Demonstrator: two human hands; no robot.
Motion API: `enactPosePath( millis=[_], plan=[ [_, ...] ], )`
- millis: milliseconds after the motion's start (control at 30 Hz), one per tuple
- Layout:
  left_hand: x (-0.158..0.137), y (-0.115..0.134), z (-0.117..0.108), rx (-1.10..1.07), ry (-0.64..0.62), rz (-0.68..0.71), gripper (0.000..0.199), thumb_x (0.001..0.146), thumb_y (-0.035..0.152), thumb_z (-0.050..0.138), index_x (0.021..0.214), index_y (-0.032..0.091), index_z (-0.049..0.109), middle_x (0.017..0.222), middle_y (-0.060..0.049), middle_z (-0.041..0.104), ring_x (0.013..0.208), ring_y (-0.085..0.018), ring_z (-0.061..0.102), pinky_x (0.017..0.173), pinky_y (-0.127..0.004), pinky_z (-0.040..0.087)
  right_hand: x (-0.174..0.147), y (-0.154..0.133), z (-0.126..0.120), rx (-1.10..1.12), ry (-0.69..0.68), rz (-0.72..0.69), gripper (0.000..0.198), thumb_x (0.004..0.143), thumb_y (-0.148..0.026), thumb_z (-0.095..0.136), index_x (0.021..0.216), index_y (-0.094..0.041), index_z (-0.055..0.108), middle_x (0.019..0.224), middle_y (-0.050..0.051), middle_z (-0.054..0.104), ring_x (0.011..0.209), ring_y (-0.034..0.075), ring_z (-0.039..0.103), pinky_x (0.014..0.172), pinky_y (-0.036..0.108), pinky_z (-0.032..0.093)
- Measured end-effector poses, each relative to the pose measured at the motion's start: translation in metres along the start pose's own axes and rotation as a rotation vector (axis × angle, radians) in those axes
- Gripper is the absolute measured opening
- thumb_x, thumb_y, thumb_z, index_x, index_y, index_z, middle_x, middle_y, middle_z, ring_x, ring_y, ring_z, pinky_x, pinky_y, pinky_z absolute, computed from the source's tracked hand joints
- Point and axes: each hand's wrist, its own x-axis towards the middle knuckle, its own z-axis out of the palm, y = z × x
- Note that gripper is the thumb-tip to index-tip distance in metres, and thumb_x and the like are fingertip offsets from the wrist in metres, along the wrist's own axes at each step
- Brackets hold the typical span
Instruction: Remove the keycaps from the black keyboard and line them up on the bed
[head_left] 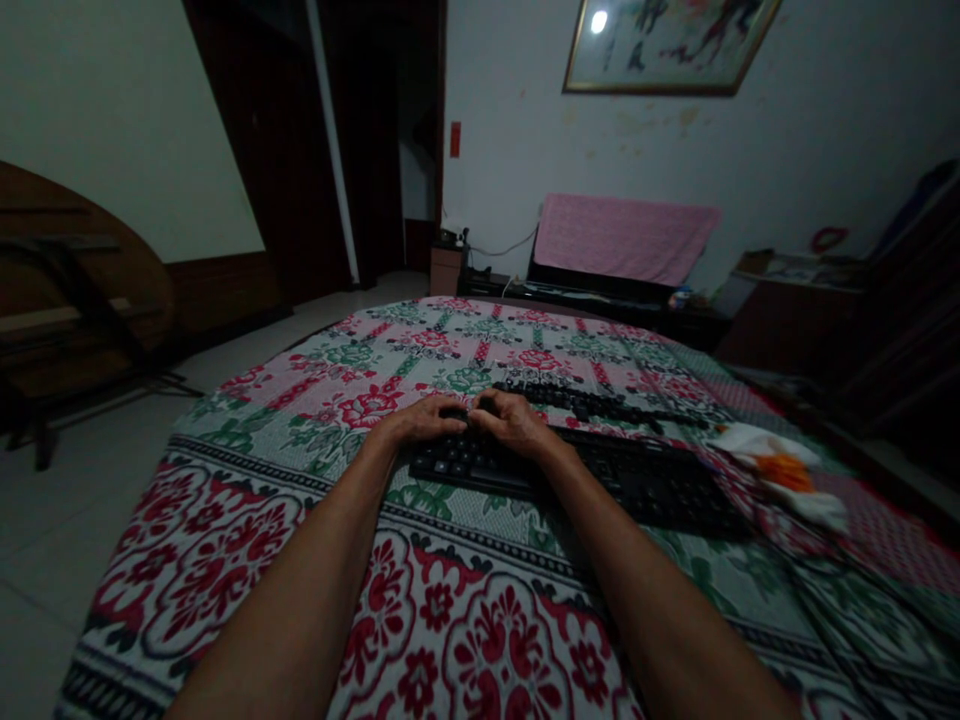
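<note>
Keyboard point(637, 480), black, lies on patterned cloth point(480, 610), small black pieces point(585, 405) at its far side. Left hand point(424, 420) and right hand point(511, 416) curl over its left end; grip cannot be told.

Bare forearms point(315, 580), tapering to narrow wrists point(392, 428); bare hands point(514, 418).

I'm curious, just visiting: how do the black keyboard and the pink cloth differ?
The keyboard is black and studded with keys; the pink cloth is paler. The keyboard lies on the patterned cover; the pink cloth hangs draped near the wall. Both look oblong.
</note>
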Motion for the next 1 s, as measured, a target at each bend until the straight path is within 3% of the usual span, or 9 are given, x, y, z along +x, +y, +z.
enactPosePath(
  millis=[167, 400, 700, 1000],
  plan=[
    [-0.001, 0.005, 0.0, -0.071, -0.048, 0.078, 0.038, 0.07, 0.029, 0.056, 0.106, 0.019, 0.062, 0.105, 0.0, 0.064, 0.1, -0.02, 0.054, 0.087, -0.028, 0.042, 0.006, -0.018, -0.002, -0.19, -0.05, -0.026, 0.011, 0.079, -0.022, 0.052, 0.082, -0.016, 0.06, 0.064, -0.001, 0.056, 0.058, 0.01, 0.047, 0.055, 0.021, 0.031],
    [-0.003, 0.007, 0.0, -0.029, -0.025, 0.034, 0.036, 0.071, 0.03, 0.056, 0.104, 0.019, 0.063, 0.1, 0.0, 0.065, 0.094, -0.018, 0.055, 0.079, -0.024, 0.043, 0.015, -0.024, 0.0, -0.225, -0.064, -0.018, 0.007, 0.076, -0.021, 0.054, 0.071, -0.017, 0.057, 0.057, -0.002, 0.051, 0.053, 0.01, 0.043, 0.052, 0.021, 0.029],
    [0.0, 0.004, 0.0, -0.047, -0.007, 0.013, 0.04, 0.067, 0.025, 0.058, 0.106, 0.019, 0.063, 0.104, -0.001, 0.065, 0.098, -0.019, 0.056, 0.085, -0.027, 0.042, 0.007, 0.005, 0.006, 0.096, 0.062, 0.021, 0.022, 0.081, -0.038, 0.049, 0.078, -0.017, 0.054, 0.063, -0.002, 0.055, 0.059, 0.01, 0.049, 0.056, 0.021, 0.037],
    [0.0, 0.0, 0.0, -0.001, 0.007, -0.029, 0.042, 0.067, 0.031, 0.06, 0.106, 0.017, 0.062, 0.104, -0.003, 0.065, 0.096, -0.021, 0.057, 0.083, -0.028, 0.043, 0.005, 0.011, -0.004, 0.297, 0.185, 0.108, 0.022, 0.077, -0.039, 0.052, 0.077, -0.017, 0.05, 0.06, -0.002, 0.055, 0.052, 0.01, 0.051, 0.053, 0.022, 0.041]
  ],
)
